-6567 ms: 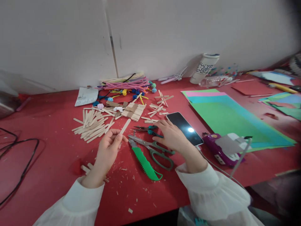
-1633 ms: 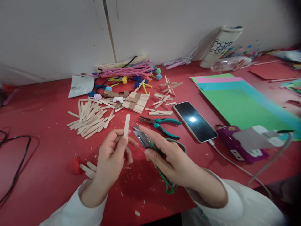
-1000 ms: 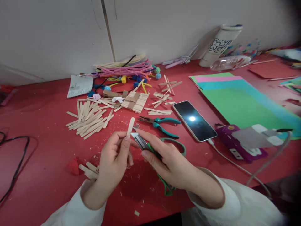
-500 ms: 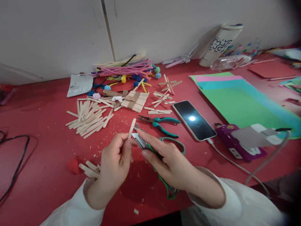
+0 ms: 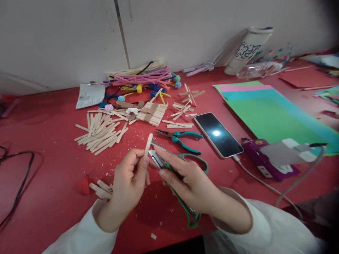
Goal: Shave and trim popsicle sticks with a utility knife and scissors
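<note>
Between thumb and fingers, my left hand (image 5: 134, 176) pinches a wooden craft stick (image 5: 148, 144), its rounded end pointing up and away from me. My right hand (image 5: 186, 176) is wrapped round a utility knife (image 5: 156, 160) with a green handle edge; its blade end lies close to the stick, and I cannot tell whether they touch. Beyond the right hand lie scissors (image 5: 197, 160) with grey-green handles, partly hidden by that hand. Teal-handled pliers (image 5: 182, 135) rest just past them. A few cut sticks (image 5: 100, 190) lie beside my left wrist, partly covered.
Loose craft sticks (image 5: 102, 135) and a bundle of sticks (image 5: 152, 113) lie farther back, before pink pipe cleaners (image 5: 143, 77). To the right are a phone (image 5: 218, 135), a purple power strip (image 5: 265, 162) with a cable, and coloured paper (image 5: 270, 109). Wood shavings dot the red table (image 5: 58, 169).
Little differs. The knife blade has shifted very slightly relative to the stick, and both hands keep their grips.
</note>
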{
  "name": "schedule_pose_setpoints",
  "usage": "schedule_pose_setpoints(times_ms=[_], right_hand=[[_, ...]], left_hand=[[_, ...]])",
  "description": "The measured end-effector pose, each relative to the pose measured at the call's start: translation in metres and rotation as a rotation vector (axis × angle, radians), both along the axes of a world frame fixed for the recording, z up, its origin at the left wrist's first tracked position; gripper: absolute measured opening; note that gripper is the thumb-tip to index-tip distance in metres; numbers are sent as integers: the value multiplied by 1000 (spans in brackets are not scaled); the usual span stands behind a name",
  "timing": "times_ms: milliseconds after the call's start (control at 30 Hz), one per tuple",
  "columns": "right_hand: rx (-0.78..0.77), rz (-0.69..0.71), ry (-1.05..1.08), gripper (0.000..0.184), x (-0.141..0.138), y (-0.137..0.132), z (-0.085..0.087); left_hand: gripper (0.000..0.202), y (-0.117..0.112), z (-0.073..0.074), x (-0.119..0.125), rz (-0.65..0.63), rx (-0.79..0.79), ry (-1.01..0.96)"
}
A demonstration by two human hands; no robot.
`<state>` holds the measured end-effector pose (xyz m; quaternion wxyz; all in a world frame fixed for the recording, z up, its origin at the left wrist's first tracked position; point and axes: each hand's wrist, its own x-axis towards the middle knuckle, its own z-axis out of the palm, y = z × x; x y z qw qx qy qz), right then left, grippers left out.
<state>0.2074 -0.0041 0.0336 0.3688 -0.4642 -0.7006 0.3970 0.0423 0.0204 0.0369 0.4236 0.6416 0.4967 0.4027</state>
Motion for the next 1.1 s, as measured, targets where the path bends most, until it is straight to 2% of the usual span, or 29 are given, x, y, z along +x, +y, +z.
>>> schedule_pose_setpoints(times_ms=[200, 367, 433, 500, 633, 700, 833, 900, 1000, 1100], right_hand=[[-277, 86, 335, 54, 2, 7, 1], [-367, 135, 418, 56, 4, 11, 0], [-336, 129, 380, 54, 4, 11, 0], [-236, 94, 266, 51, 3, 9, 0], [-51, 6, 60, 49, 1, 6, 0], [-141, 20, 164, 49, 1, 6, 0], [-595, 158, 613, 56, 4, 13, 2], [-742, 201, 756, 58, 6, 16, 4], [-793, 205, 839, 60, 8, 19, 7], [-656, 138, 740, 62, 7, 17, 7]], left_hand=[[19, 4, 4, 4, 40, -114, -170], [24, 6, 5, 4, 42, -173, -234], [26, 7, 5, 3, 36, -190, -252], [27, 7, 4, 3, 30, -197, -253], [22, 5, -1, 2, 58, -95, -157], [17, 4, -1, 2, 67, -30, -100], [16, 4, 2, 4, 75, -61, -86], [17, 5, 4, 4, 73, -107, -125], [20, 6, 4, 4, 61, -157, -192], [20, 8, 1, 2, 72, -190, -230]])
